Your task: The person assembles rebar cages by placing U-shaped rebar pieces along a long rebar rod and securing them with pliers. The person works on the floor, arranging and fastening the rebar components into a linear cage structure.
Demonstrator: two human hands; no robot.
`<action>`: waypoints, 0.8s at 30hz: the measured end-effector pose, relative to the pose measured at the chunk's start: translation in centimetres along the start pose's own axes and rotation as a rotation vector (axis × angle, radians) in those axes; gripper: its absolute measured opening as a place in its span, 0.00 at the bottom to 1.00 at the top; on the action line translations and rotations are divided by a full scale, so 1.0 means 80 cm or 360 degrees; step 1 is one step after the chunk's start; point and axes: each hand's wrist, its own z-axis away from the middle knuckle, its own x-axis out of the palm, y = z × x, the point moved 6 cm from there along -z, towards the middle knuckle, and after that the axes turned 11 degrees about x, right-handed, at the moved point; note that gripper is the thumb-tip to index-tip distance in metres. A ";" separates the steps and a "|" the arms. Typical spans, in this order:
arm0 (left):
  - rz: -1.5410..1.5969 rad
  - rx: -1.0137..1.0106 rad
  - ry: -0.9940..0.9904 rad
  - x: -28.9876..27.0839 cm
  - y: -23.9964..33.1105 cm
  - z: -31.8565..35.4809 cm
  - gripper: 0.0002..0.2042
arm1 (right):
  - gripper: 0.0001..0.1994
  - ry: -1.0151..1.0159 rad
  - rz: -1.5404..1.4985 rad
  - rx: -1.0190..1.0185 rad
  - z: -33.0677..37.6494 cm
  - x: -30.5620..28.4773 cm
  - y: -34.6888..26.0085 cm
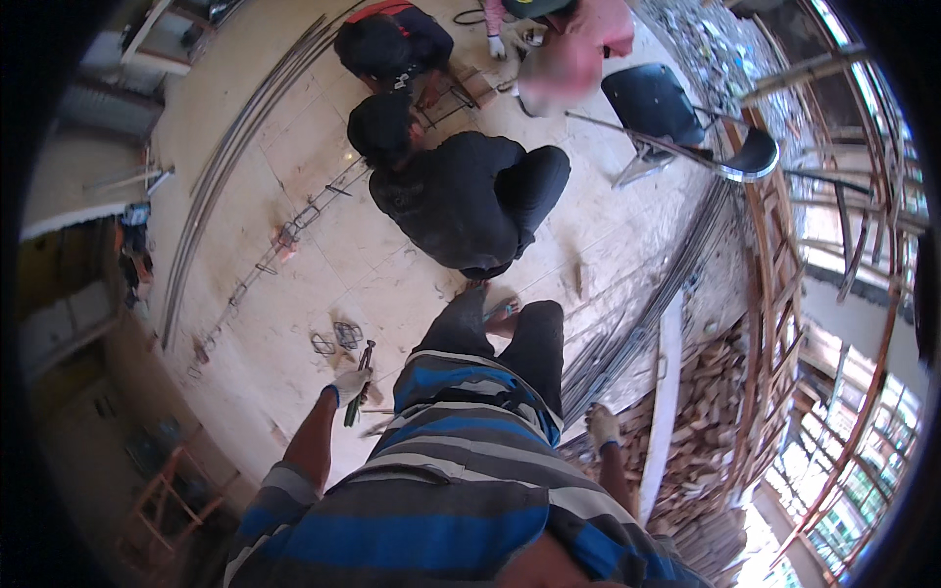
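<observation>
My left hand [350, 385], in a pale glove with a blue cuff, is closed round a pair of pincers [368, 355]. Their dark jaws point up and away, and green handles come out below the palm. Just beyond them, small bent wire rings [346, 335] lie on the tiled floor. My right hand [603, 427], also gloved, hangs at my right side with its fingers loosely apart and holds nothing that I can see. It is nearest to the ends of a bundle of steel bars [642, 323]; whether it touches them, I cannot tell.
A person in dark clothes [451, 201] squats right ahead, beside a steel bar cage [294, 227]. Two more people [377, 44] work beyond. A black folding chair [655, 103] stands at the far right. Long bars [211, 191] curve along the left; broken wood pieces [701, 416] lie right.
</observation>
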 end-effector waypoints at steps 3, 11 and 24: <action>-0.0151 0.0100 0.0174 0.019 0.015 -0.018 0.20 | 0.19 -0.0063 0.0247 0.0065 0.018 0.026 -0.047; 0.0288 0.0028 0.0377 0.114 0.040 -0.003 0.20 | 0.21 -0.0134 0.1060 -0.0298 -0.002 -0.026 -0.271; 0.0763 -0.0298 0.0505 0.507 0.138 0.099 0.22 | 0.19 -0.0333 0.1199 -0.0134 -0.198 -0.242 -0.632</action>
